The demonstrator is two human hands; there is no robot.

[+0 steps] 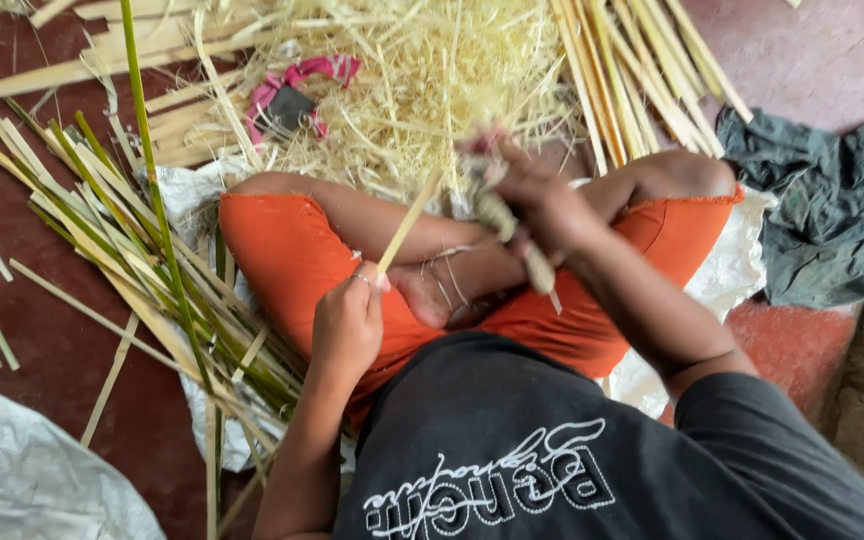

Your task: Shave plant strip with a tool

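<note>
I sit cross-legged in orange shorts and a black shirt. My left hand (348, 322) grips the near end of a thin pale bamboo strip (410, 220), which slants up and away over my shin. My right hand (542, 210) is closed around the handle of a knife (512, 235); the handle juts down toward my lap and the blade end is blurred. The far end of the strip meets my right hand near the knife.
A heap of straw-like bamboo shavings (432, 80) lies ahead. Green and pale split strips (132, 250) are piled at left, more pale sticks (642, 80) at upper right. A dark cloth (832, 220) lies at right, a white sack (22, 470) at lower left, a pink-and-black object (297, 95) among the shavings.
</note>
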